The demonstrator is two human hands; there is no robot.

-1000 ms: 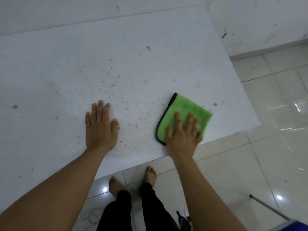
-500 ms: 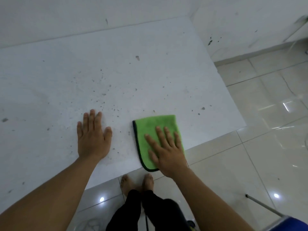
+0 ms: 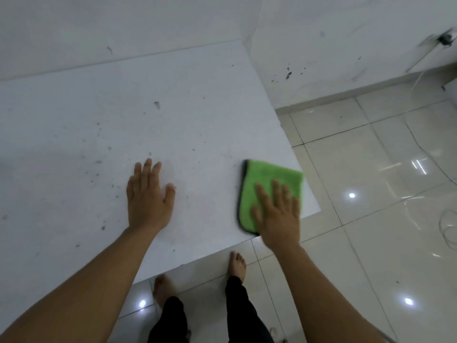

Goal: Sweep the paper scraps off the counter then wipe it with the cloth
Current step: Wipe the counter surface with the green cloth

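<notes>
Nearest me: my two bare feet (image 3: 238,264) on the glossy floor tiles (image 3: 371,243), black trouser legs (image 3: 237,300) above them, right at the counter's front edge.

Next up, my forearms reach fwd over the white counter (image 3: 173,100). My right hand (image 3: 278,214) lies flat on the green cloth (image 3: 267,177), fingers straight & slightly spread, pressing down on it – nothing curled round it. The cloth is folded, dark trim along its left side, and sits at the counter's front right corner; its near end is just at the front edge, its right side close to the counter's right edge.

My left hand (image 3: 148,194) is well apart from the cloth, to its left – palm down on the bare counter, fingers straight, thumb out to the right, holding nothing.

Farther back the counter top is peppered w/ small dark specks (image 3: 99,162), mostly ahead & left of my left hand, plus one bigger grey mark (image 3: 157,104) toward the middle. Can't tell if any of these are paper scraps or just dirt.

Beyond that, the white wall (image 3: 123,26) runs along the back edge, and at far right another wall section has a few dark spots (image 3: 288,75) above the skirting.
</notes>
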